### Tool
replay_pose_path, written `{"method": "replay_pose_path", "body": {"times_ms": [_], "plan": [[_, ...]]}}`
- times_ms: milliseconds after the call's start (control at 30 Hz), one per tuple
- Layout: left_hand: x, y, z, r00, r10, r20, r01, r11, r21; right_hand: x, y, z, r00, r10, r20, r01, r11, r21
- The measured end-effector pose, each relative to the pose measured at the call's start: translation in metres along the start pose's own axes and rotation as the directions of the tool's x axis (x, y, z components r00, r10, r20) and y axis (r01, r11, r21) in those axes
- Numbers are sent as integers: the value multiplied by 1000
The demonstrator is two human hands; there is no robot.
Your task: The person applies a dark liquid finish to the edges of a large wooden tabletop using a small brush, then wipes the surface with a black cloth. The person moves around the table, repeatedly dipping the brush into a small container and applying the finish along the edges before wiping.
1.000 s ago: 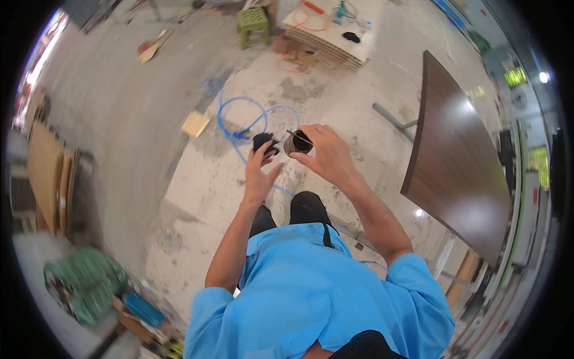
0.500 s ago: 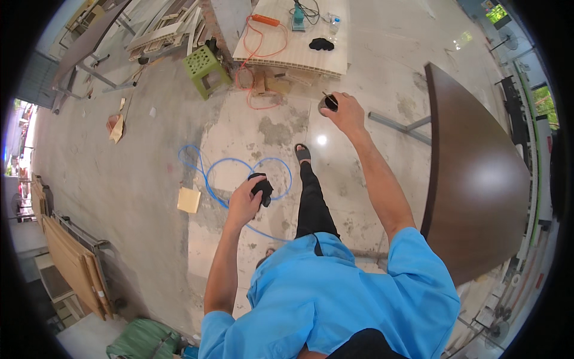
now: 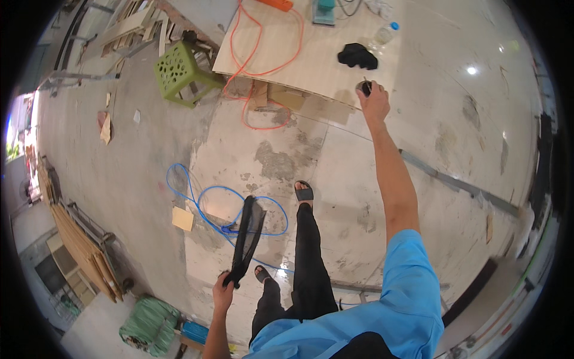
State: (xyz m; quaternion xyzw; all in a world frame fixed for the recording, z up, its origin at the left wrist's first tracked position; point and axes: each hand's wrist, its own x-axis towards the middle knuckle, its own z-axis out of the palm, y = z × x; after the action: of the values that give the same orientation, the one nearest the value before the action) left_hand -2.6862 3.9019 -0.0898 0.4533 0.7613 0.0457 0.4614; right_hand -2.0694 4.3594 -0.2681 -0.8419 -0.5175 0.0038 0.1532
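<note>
My left hand (image 3: 223, 293) grips one end of a long piece of black fabric (image 3: 244, 239), partly see-through along one side, which swings out over the floor. My stretched-out right hand (image 3: 376, 107) holds a small round cup (image 3: 363, 88) with dark contents and a thin stick poking out. That cup is at the near edge of a pale board-topped table (image 3: 269, 60). Just beyond it on the table lies a crumpled black cloth (image 3: 357, 56), with a clear bottle (image 3: 384, 34) with a blue cap behind.
An orange cord (image 3: 302, 45) trails off the table beside a teal power tool (image 3: 323, 13). A green plastic stool (image 3: 179, 72) stands left of the table. Blue hose (image 3: 206, 188) lies coiled on the floor near my feet. At right is a metal bar (image 3: 457, 182).
I have stepped toward the table. My right hand with the cup has moved forward to its edge. My left hand has drawn back, and the bunched black fabric now hangs stretched out.
</note>
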Motion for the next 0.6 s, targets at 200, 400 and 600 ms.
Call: {"method": "replay_pose_path", "body": {"times_ms": [200,400,600], "plan": [[-104,-72,-37,738,-670,-84,637,732,-240,53,29,122,995,94,40,-92,994,-58],[-220,-98,-59,529,-826,-197,838,544,-33,75,106,230,990,-15,138,13,1000,15],[-320,-126,-22,311,-914,-260,874,382,-299,58,79,191,990,139,31,-116,910,-398]]}}
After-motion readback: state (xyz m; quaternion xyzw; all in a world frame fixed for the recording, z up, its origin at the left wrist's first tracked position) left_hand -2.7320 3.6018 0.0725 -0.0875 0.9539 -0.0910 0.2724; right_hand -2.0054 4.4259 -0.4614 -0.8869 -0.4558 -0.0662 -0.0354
